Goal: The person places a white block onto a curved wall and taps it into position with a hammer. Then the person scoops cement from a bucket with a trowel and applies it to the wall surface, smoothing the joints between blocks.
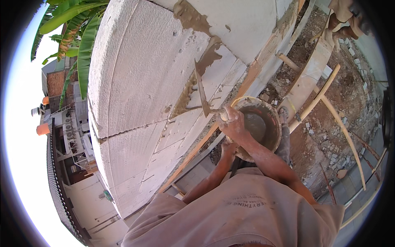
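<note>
My right hand point(233, 123) is closed round the handle of a trowel point(201, 92). The trowel's thin blade, seen nearly edge-on, stands against the white block wall point(140, 78). Wet grey-brown mortar point(207, 59) lies smeared along the block joints beside the blade. Below my right hand, my left hand point(229, 149) grips the near-left side of a round bucket point(275, 142); its fingers are partly hidden. Mortar point(253, 125) sits inside the bucket, and my right forearm crosses over its opening.
A wooden board point(257, 72) runs along the wall's foot. A plank point(306, 84) and wooden poles point(319, 99) cross above rubble-strewn ground point(321, 140) at the right. My foot point(284, 115) rests by the plank. Banana leaves point(86, 53) hang at the upper left, with neighbouring buildings beyond.
</note>
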`<state>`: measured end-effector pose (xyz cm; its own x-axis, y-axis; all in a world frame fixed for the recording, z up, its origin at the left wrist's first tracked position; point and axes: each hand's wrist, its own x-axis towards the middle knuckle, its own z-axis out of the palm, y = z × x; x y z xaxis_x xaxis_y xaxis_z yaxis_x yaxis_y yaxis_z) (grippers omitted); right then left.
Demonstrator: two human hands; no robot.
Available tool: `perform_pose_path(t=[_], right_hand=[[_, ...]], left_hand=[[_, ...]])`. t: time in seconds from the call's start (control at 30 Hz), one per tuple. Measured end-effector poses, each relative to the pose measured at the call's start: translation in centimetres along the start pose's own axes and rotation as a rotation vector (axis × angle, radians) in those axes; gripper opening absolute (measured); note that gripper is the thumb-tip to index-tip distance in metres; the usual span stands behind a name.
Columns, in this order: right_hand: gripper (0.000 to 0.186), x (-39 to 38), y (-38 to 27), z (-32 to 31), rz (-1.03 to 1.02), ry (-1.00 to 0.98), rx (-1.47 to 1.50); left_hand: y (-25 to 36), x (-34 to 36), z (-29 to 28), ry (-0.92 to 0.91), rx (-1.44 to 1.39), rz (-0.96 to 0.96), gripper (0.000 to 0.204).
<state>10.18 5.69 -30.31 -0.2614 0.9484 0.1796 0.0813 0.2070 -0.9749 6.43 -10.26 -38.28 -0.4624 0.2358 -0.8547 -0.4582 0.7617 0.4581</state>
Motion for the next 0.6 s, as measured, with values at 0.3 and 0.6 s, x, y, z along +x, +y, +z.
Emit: perform_pose_path(t=[0.3,0.6], right_hand=[[0.027,-10.2,-3.5,9.0,0.24,-0.305,0.462],[0.031,-0.8,-10.8,-2.3,0.425,-0.479,1.074]], left_hand=[[-3.3,0.3,-1.2,0.064,-0.079,-0.013,0.018],[-4.9,1.3,-1.5,0.147,-0.19,0.03,0.016]])
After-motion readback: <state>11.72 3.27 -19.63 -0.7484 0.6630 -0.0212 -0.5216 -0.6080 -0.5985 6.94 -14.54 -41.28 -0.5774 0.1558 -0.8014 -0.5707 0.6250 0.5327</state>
